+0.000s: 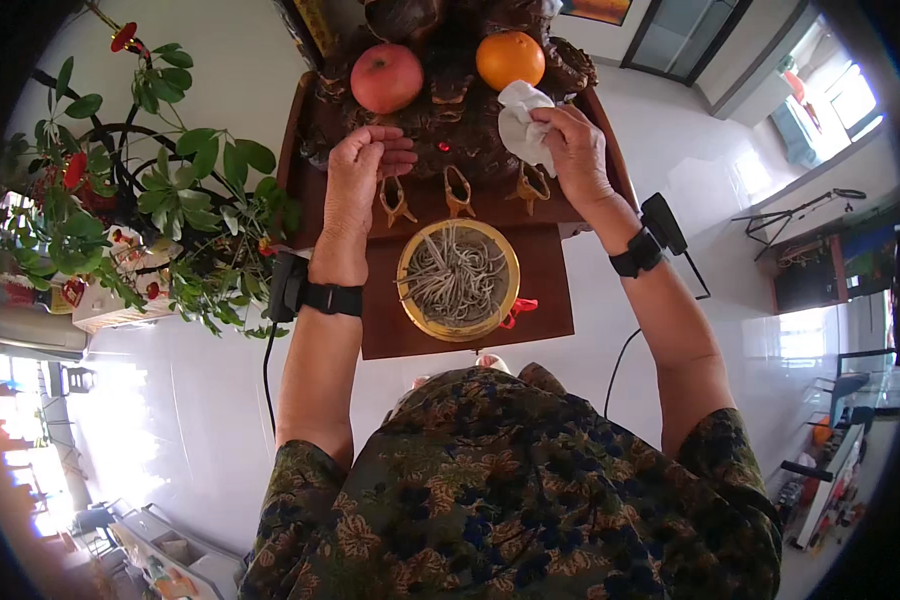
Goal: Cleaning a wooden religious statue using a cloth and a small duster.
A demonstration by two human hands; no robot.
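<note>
My right hand (579,154) holds a crumpled white tissue or cloth (526,124) just below an orange (510,61). Over the left part of the wooden table, my left hand (371,161) is held with its fingers loosely curled and nothing visible in them. A red apple (387,78) rests above it on a dark carved wood piece (450,127). Three small gold-coloured cups on legs, one of them in the middle (457,192), stand in a row along the front. Nearer to me is a gold-rimmed bowl (511,300) filled with grey ash and curled burnt incense.
A leafy potted plant with red ornaments (187,180) crowds the table's left side. A red ribbon (521,311) hangs at the bowl's right edge. The reddish-brown table (375,330) has a lower shelf or drawer under the bowl. A black tripod-like stand (787,217) is at the far right.
</note>
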